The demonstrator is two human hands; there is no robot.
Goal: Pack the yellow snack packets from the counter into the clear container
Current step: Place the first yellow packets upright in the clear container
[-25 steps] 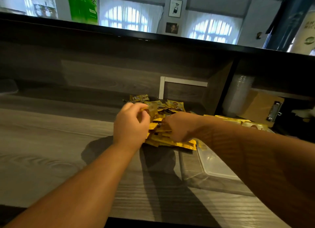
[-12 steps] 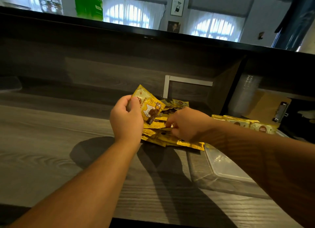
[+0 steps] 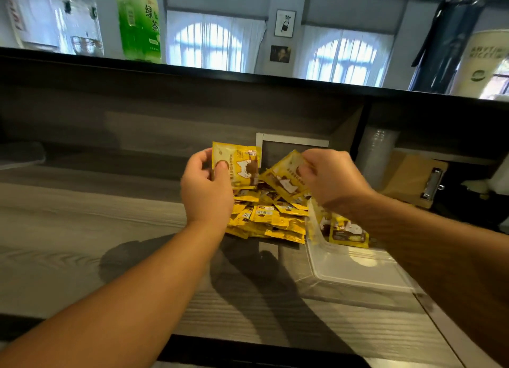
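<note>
Premises: service counter of a café or small shop.

A grey wood-grain counter (image 3: 82, 230) is running under a raised black ledge (image 3: 248, 75), which is carrying a green tea bottle (image 3: 139, 23) and a large paper cup (image 3: 484, 62). Stacked clear cups (image 3: 378, 152) and a clipboard (image 3: 413, 180) are sitting in the under-ledge recess. A heap of yellow packets (image 3: 270, 219) is lying on the counter. Arched, curtained windows (image 3: 209, 45) and framed pictures (image 3: 285, 23) are showing in the room beyond.
</note>
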